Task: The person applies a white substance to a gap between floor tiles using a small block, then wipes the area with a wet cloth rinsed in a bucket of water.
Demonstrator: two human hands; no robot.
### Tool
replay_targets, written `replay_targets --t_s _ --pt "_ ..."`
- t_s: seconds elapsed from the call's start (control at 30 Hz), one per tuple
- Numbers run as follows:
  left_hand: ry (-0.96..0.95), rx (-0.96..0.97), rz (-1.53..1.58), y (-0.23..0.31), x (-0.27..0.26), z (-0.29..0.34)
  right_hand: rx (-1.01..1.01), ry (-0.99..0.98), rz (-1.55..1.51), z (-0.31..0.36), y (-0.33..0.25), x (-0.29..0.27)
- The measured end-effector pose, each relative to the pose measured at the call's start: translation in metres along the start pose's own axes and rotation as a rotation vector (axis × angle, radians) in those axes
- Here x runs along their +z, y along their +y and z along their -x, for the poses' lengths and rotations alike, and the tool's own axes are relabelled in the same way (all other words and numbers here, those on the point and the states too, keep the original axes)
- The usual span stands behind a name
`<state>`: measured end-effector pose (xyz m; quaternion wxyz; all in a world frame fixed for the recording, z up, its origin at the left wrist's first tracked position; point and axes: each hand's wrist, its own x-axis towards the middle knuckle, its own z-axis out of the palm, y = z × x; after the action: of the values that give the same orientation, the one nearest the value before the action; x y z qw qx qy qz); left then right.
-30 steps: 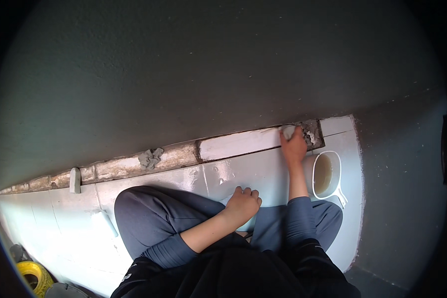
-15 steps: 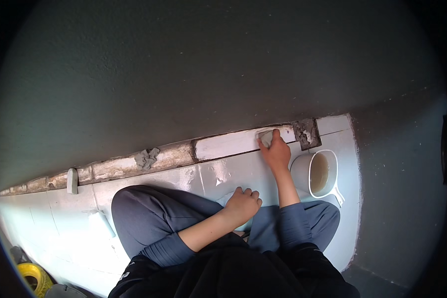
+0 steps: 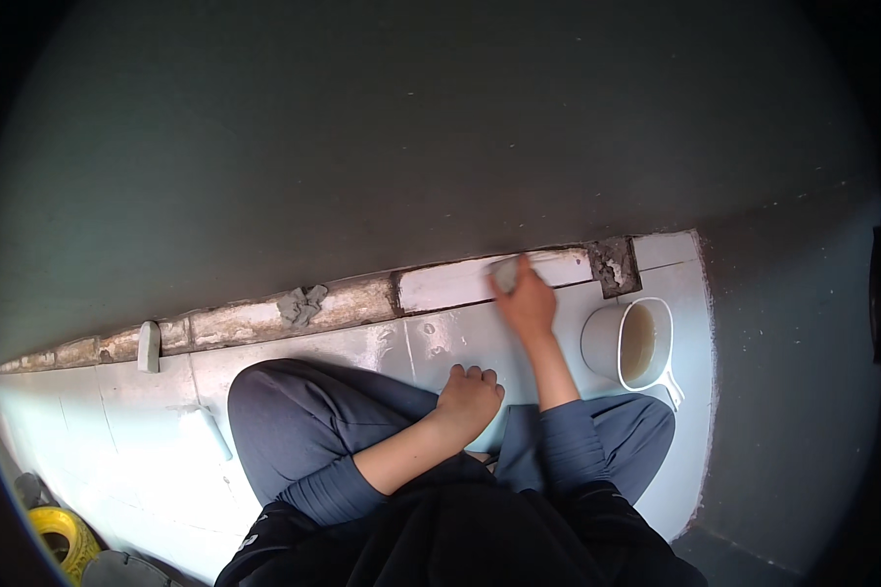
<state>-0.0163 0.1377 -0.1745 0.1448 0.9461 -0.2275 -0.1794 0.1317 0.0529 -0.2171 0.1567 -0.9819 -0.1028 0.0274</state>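
Sliding leftward along the strip at the foot of the wall, the right hand has travelled away from the dark broken patch near the floor's right corner, where it was a second ago, and now sits over the white skirting piece. Its fingers are curled around a small grey pad or sponge, pressing it against that white piece; motion blur hides the finer grip. The left hand has kept its place, loosely closed with knuckles bent, resting on the pale floor by the person's knee and holding nothing visible. The floor is a run of pale grey-blue glossy tiles, meeting a dark grey-green wall along its far edge; most of that edge shows bare, rough mortar where skirting is missing. One white scoop-shaped cup with brownish liquid stands just right of the right forearm, near the floor's right edge. One lump of grey putty lies on the mortar strip, and one small grey block stands toward the left. One yellow roll shows at the lower left corner.
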Motion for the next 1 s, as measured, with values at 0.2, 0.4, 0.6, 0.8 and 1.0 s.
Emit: replay_targets --t_s 0.2,0.4,0.6,0.8,1.0 --pt "-0.005 -0.121 -0.075 0.004 -0.032 0.018 0.112 0.062 0.030 0.000 0.012 -0.008" --pt "0.007 -0.162 0.001 -0.012 -0.036 0.035 -0.118 -0.030 0.027 0.011 -0.023 0.010" --pt "-0.061 -0.275 -0.023 -0.020 -0.036 0.035 0.204 0.096 0.127 -0.015 0.034 -0.011" --pt "-0.258 -0.171 0.083 -0.028 -0.035 0.038 -0.095 -0.020 0.014 0.021 -0.054 0.027" --pt "-0.270 -0.343 0.056 -0.041 -0.031 0.043 0.127 0.052 0.066 -0.005 0.004 -0.009"
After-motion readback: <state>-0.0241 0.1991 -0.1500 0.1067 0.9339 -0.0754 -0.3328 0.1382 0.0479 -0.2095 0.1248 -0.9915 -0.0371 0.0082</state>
